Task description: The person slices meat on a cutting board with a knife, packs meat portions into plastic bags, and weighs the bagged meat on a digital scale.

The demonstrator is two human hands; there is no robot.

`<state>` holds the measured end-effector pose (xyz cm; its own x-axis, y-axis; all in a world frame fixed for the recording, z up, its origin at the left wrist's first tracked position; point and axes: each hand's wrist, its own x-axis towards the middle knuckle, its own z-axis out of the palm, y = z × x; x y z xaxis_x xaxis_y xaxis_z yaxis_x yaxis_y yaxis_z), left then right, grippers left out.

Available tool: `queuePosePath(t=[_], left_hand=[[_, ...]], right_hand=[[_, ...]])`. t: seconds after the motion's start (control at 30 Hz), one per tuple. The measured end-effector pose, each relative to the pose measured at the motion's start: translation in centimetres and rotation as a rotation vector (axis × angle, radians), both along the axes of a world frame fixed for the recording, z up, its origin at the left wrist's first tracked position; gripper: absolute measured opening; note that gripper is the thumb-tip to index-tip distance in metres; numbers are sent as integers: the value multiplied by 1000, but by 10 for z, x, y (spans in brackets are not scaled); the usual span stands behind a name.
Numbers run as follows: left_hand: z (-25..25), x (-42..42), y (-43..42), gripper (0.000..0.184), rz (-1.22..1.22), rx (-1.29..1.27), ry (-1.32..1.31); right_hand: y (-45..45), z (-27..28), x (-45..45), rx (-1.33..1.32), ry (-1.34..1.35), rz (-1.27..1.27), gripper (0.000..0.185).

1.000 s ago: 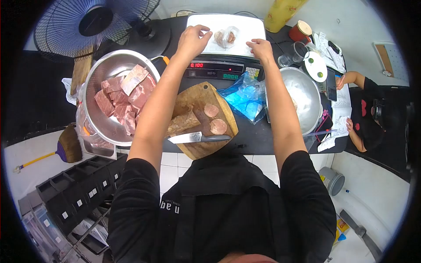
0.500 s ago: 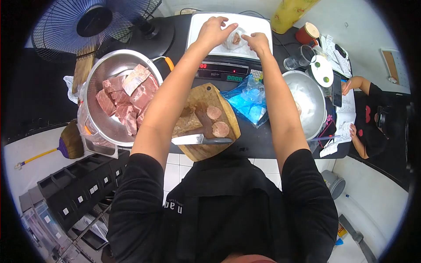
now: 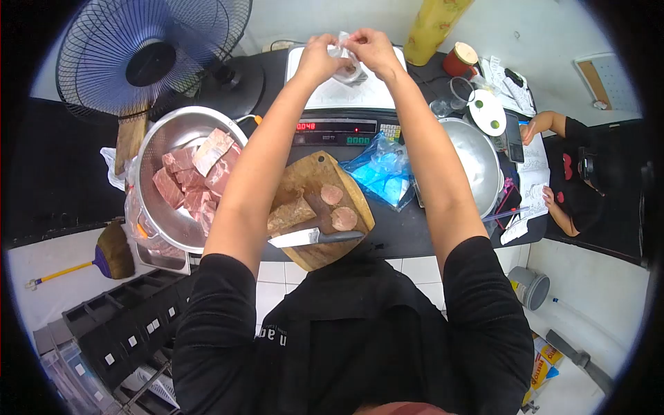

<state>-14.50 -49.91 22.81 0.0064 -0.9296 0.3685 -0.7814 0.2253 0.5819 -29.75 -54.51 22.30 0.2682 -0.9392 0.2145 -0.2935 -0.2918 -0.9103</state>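
A small clear plastic bag (image 3: 351,75) with something brownish in it is over the white pan of the digital scale (image 3: 377,97). My left hand (image 3: 320,59) grips the bag's gathered side, and my right hand (image 3: 374,52) pinches its upper edge. Red digits glow on the scale's display (image 3: 308,126). Nearer to me, a wooden cutting board (image 3: 304,176) bears a brown-edged log of meat (image 3: 290,214), a slice (image 3: 331,194) and another slice (image 3: 344,219). Across its near side lies a knife (image 3: 294,238) with a dark handle.
A steel colander (image 3: 153,207) of raw meat chunks (image 3: 187,166) stands left, near a fan (image 3: 151,62). Blue plastic bags (image 3: 380,173) and a metal bowl (image 3: 477,162) are on the right. Beyond, another person's hand (image 3: 529,133) is beside a phone (image 3: 514,138) and an open notebook (image 3: 532,176).
My hands have closed in on the bag from either side and now hold its top up. The display has gone from zeros to about 0.048. The whole view has shifted slightly.
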Motion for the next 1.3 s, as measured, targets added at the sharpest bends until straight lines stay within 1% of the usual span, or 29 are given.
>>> queuePosePath(t=[0.03, 0.1, 0.17, 0.23, 0.3, 0.33, 0.4, 0.43, 0.47, 0.5, 0.53, 0.57, 0.6, 0.63, 0.67, 0.7, 0.77, 0.83, 0.87, 0.9, 0.97, 1.03, 1.07, 1.1, 1.17, 1.2, 1.23, 1.27, 1.3], left_hand=[[9, -1, 3, 52, -7, -15, 1], [31, -6, 13, 56, -94, 133, 308], [37, -10, 20, 48, -127, 106, 393], [53, -14, 37, 30, -225, 347, 507], [40, -16, 38, 23, -242, 200, 462], [40, -16, 44, 23, -234, 172, 422], [43, -18, 58, 22, -215, 150, 406], [48, -21, 66, 22, -227, 145, 409], [54, -24, 76, 23, -242, 267, 501], [58, -27, 87, 23, -257, 394, 587], [62, -27, 94, 28, -264, 282, 289], [68, -27, 105, 28, -274, 279, 283], [75, -25, 118, 31, -256, 121, 82], [82, -23, 130, 34, -235, -36, -118], [96, -17, 141, 38, -225, 35, -211], [113, -11, 157, 38, -237, 37, -218], [138, 0, 190, 41, -242, 84, 94], [133, 12, 203, 48, -250, -113, 455], [120, 25, 206, 73, -298, -173, 464], [97, 33, 211, 73, -315, -171, 471], [49, 39, 222, 94, -429, 33, 227], [30, 11, 236, 104, -512, 243, 294], [13, -5, 239, 81, -454, 62, 265], [3, -20, 239, 81, -488, 68, 273], [-8, -46, 239, 53, -477, 132, 468], [-6, -56, 249, 29, -382, 28, 421], [-15, -62, 252, 29, -397, 32, 423], [-32, -66, 256, 26, -379, 127, 589], [-30, -72, 266, 20, -374, 101, 671]], right_hand=[[7, 16, 1, -15, 1, -7, 20], [24, 42, 2, -32, 4, 14, 21], [47, 67, 1, 5, -52, 22, 21], [72, 87, -9, -112, -451, 125, 30], [119, 117, -30, -83, -822, 41, 50], [134, 111, -40, -94, -818, 38, 50], [157, 73, -56, -345, -317, -178, 84], [174, 59, -48, -559, 144, -259, 105], [187, 44, -34, -572, 376, -283, 115], [195, 34, -16, -517, 301, -292, 111], [193, 25, -6, -493, 298, -331, 103], [186, 21, -1, -472, 292, -366, 95], [181, 24, 0, -478, 287, -375, 95], [177, 25, 0, -389, 295, -284, 76], [177, 25, 0, -296, 301, -194, 58], [177, 26, -3, -291, 296, -207, 58], [182, 34, -14, -352, 327, -140, 28], [204, 47, -15, -275, 318, -189, 19], [211, 50, -15, -355, 328, -188, 21], [219, 53, -13, -436, 338, -188, 23], [236, 56, -5, -469, 464, -266, 22], [253, 50, -2, -572, 423, -300, 20], [264, 48, -2, -574, 443, -306, 19], [274, 49, -3, -578, 462, -310, 18], [296, 54, -10, -612, 543, -345, 22], [305, 57, -12, -715, 546, -379, 25], [311, 58, -14, -818, 548, -409, 29], [311, 59, -17, -953, 522, -443, 35], [313, 66, -23, -944, 527, -447, 35]])
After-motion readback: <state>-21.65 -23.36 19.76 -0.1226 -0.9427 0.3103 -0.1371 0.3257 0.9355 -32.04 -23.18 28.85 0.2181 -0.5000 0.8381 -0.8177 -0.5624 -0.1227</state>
